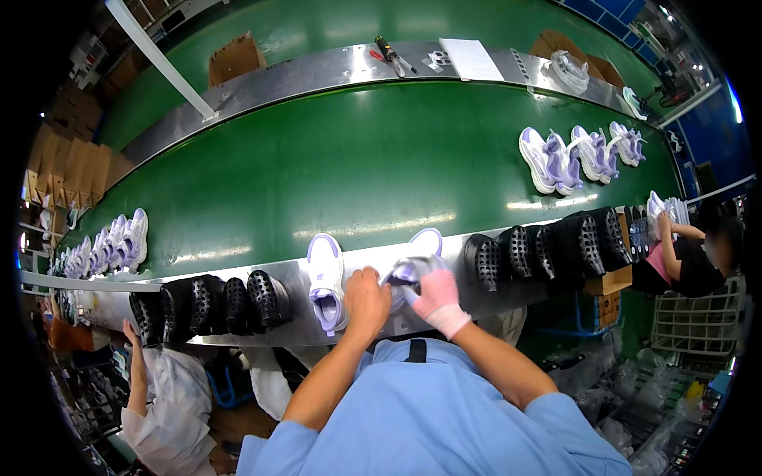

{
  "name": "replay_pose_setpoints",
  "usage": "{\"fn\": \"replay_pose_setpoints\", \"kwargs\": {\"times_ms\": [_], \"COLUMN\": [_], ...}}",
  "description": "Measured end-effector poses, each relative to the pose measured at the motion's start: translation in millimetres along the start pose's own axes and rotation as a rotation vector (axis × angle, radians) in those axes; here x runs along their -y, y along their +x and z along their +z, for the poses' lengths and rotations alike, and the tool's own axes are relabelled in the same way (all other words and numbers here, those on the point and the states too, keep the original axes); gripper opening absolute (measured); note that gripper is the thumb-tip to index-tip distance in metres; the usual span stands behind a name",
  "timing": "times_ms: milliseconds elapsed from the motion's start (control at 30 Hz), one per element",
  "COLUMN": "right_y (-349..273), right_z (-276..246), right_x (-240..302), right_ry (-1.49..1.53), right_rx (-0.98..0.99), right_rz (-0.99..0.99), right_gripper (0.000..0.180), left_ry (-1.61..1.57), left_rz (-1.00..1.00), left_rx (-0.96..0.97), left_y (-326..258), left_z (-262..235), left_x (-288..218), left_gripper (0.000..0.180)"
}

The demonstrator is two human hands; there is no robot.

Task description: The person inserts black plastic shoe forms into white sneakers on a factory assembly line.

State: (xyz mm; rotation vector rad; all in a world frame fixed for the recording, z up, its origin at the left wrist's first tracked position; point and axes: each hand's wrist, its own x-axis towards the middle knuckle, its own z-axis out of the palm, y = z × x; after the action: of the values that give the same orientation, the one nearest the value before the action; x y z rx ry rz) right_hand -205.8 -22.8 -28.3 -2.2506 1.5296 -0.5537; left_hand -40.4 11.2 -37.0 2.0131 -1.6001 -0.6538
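Observation:
A white and lavender sneaker lies on the metal ledge in front of me, toe pointing away, its opening partly covered by my hands. My bare left hand is closed at the near left side of this sneaker, fingers curled against its collar. On the other side, my right hand wears a pink and white glove and grips the collar and tongue area, which is smeared by motion. A second sneaker of the same kind stands just left of my left hand, toe away, touched by neither hand.
Black perforated shoe moulds line the ledge on my left, with more moulds on my right. Several sneakers stand on the green belt. Screwdrivers and paper lie on the far ledge. Co-workers sit on both sides.

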Motion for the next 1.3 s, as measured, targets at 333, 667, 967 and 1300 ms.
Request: {"fn": "replay_pose_setpoints", "kwargs": {"times_ms": [333,667,967,1300], "right_y": [-37,-32,-23,88], "right_z": [76,58,22,-11], "right_x": [-21,-26,-34,15], "right_ry": [0.341,0.3,0.828,0.942], "right_rx": [0.437,0.464,0.502,0.525], "right_rz": [0.616,0.427,0.718,0.867], "right_gripper": [0.046,0.035,0.031,0.038], "left_ry": [0.024,0.02,-0.104,-0.386], "left_rz": [-0.006,0.159,-0.048,-0.229], "left_rx": [-0.045,-0.086,-0.111,0.045], "left_y": [-9,-18,-11,-21], "left_z": [40,35,29,23], "left_x": [-25,-4,1,14], "left_gripper": [0.041,0.028,0.033,0.041]}}
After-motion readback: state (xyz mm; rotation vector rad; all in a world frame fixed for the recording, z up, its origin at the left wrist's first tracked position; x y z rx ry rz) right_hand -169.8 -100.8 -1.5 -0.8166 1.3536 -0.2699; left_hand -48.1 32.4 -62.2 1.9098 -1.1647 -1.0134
